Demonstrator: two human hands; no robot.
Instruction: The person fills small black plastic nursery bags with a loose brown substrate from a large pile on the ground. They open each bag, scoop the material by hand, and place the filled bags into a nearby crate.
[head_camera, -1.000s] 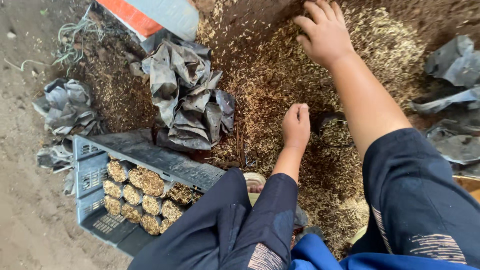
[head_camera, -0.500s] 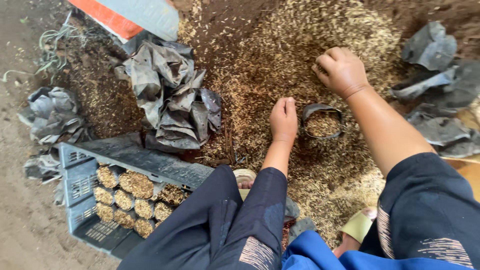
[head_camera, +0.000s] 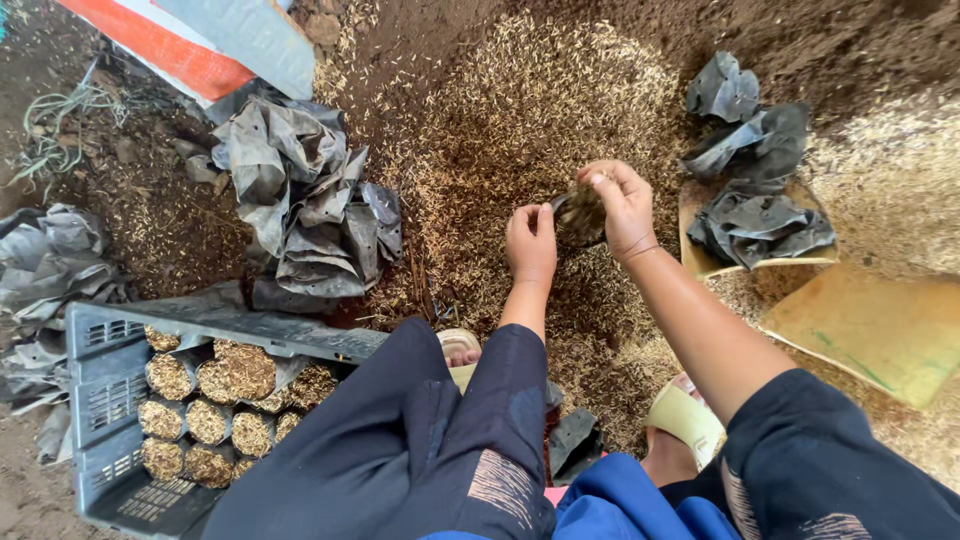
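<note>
Left hand (head_camera: 531, 243) and right hand (head_camera: 622, 205) both have fingers clamped on one small black plastic bag (head_camera: 580, 215); one grey plastic crate (head_camera: 105, 385) holds about ten filled bags (head_camera: 215, 385).

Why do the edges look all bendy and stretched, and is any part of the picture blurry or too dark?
Head view: a wide lens bows the edges, stretching the grey crate and the knees; soft daylight, no glare, faint shadows; the left hand, right hand and small black bag look sharp; dark soil at the top loses detail.
</note>
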